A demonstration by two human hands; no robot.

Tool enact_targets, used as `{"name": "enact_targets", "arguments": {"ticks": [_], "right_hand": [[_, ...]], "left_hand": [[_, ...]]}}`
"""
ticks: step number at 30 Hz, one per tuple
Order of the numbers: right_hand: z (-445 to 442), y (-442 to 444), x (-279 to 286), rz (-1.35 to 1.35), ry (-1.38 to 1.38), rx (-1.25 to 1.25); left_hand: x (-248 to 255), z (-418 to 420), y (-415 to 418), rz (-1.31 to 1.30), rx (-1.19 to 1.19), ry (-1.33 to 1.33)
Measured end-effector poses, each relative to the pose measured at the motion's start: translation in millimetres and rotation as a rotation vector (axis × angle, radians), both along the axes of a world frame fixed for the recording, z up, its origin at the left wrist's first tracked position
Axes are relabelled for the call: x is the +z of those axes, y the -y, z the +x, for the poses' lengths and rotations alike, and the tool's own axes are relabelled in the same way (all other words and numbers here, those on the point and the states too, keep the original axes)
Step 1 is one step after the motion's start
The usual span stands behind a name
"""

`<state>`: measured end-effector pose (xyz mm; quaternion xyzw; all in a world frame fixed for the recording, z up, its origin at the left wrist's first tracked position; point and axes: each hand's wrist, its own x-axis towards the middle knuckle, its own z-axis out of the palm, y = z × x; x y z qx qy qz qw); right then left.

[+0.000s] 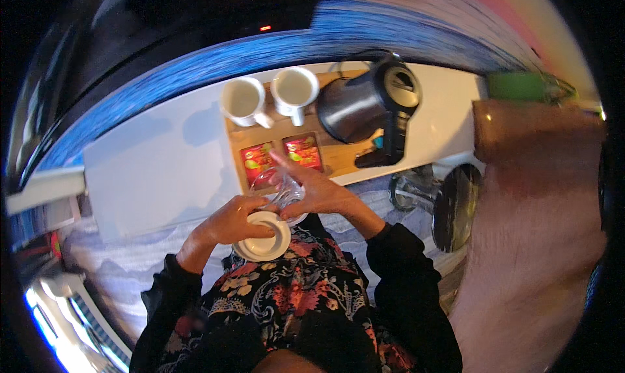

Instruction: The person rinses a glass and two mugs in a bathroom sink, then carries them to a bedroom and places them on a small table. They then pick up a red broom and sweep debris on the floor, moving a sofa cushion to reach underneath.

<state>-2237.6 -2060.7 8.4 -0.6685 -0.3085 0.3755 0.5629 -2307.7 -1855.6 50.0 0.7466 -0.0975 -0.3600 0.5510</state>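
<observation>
My left hand grips a white round dish with a raised rim, thumb laid across its inside. A clear glass vessel is held in my right hand, its index finger extended. The hands meet in front of my body at the near edge of a white table. Just beyond them, two red packets lie side by side on a wooden tray. Two white mugs stand behind the packets. The fingers partly hide the glass.
A black and metal electric kettle sits on the tray's right side. A black screen-like panel with a red light rises behind the table. Right of me are a dark round object, a brown surface and a green object.
</observation>
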Motion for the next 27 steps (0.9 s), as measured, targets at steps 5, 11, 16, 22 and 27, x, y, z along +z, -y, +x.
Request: {"name": "enact_targets", "arguments": {"ticks": [5,11,16,22,27], "right_hand": [[-29.7,60.0,-7.6,-0.247,0.020,-0.187],[-59.4,164.3,2.9,-0.019,-0.235,-0.644],[-9.7,229.5,-5.8,0.145,0.029,-1.084],[102.5,266.0,-36.8,0.124,0.385,-1.355],[172.2,261.2,-67.5,0.155,0.382,-1.482]], "left_hand": [[7.1,13.3,22.1,-0.197,0.131,-0.131],[-11.3,6.6,4.1,-0.230,0.462,-0.330],[-9.5,4.2,22.4,-0.281,0.584,-0.368],[-14.1,-1.1,43.6,-0.292,0.746,-0.340],[-13.3,-13.4,54.5,-0.327,0.904,-0.311]]}}
